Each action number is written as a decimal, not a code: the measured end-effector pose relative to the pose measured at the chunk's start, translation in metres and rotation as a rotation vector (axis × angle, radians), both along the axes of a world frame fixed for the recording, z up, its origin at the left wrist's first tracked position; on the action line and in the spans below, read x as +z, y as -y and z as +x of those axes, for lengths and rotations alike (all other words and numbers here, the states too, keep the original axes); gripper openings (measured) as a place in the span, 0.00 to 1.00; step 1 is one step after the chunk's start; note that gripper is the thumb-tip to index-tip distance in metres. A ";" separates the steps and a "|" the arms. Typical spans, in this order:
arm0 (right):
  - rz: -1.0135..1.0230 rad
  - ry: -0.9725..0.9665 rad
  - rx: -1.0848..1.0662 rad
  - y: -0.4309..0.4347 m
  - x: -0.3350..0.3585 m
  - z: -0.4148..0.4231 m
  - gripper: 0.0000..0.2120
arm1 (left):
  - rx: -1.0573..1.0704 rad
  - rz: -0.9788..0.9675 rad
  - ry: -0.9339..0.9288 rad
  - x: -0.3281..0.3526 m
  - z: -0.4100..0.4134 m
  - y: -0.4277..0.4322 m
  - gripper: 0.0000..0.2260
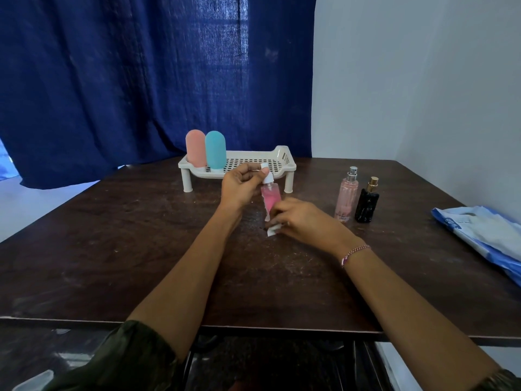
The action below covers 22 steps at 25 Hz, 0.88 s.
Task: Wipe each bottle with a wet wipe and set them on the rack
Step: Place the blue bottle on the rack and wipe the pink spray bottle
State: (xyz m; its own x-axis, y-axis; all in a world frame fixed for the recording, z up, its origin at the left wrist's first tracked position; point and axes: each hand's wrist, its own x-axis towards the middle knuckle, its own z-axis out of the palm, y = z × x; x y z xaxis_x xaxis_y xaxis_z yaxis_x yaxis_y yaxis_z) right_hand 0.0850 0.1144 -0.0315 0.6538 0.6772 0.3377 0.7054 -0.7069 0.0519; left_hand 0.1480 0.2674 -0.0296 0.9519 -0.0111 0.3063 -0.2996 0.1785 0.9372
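- Head view, ctr: a person's left hand (242,184) grips the white pump top of a pink spray bottle (271,197), thumb pressed vs. the cap. The bottle is held near-upright, just in front of the rack.
- Right hand (304,221) is curled round a white wet wipe (273,230), pressing it to the bottle's lower end. Wipe and fingers hide the base, so can't tell if it touches the table (141,235).
- Behind the hands: white perforated rack (290,165) on short legs, near the table's far edge. Two capsule-shaped bottles stand upright at its left end, side by side: salmon bottle (195,148) at left, teal bottle (215,149) at right.
- Right of the hands, on the tabletop: clear pink perfume bottle (346,198) w/ silver sprayer and black bottle (366,206) w/ gold sprayer. Both are upright, just beside each other and off the rack.
- Far right: blue-and-white plastic pack (485,232) lies flat, partly out of frame.
- Misc: thread bracelet (355,251) on right wrist; dark green sleeve (127,356) at bottom of frame; navy curtain (127,80) behind the table, pale wall (423,80) at right.
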 end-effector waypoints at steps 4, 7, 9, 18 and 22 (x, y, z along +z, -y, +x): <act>0.098 0.041 -0.017 0.002 0.001 -0.001 0.12 | -0.003 0.004 0.010 0.002 -0.002 0.001 0.06; 0.233 0.198 -0.047 0.006 0.001 -0.001 0.14 | -0.047 0.069 0.077 0.006 -0.006 0.003 0.05; 0.280 0.267 -0.066 0.006 0.001 -0.001 0.16 | -0.070 0.125 0.125 0.007 -0.009 0.005 0.05; 0.422 0.276 -0.129 0.013 0.000 0.004 0.14 | -0.146 0.167 0.142 0.009 -0.011 0.005 0.08; 0.459 0.277 -0.116 0.017 -0.003 0.006 0.13 | -0.162 0.185 0.142 0.009 -0.013 0.006 0.08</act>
State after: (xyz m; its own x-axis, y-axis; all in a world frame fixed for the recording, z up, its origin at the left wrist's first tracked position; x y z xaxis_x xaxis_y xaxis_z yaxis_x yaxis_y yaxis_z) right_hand 0.0908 0.0970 -0.0343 0.5598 0.3481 0.7519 0.6250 -0.7732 -0.1074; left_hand 0.1354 0.2615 -0.0206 0.8809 -0.2281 0.4148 -0.4114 0.0644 0.9092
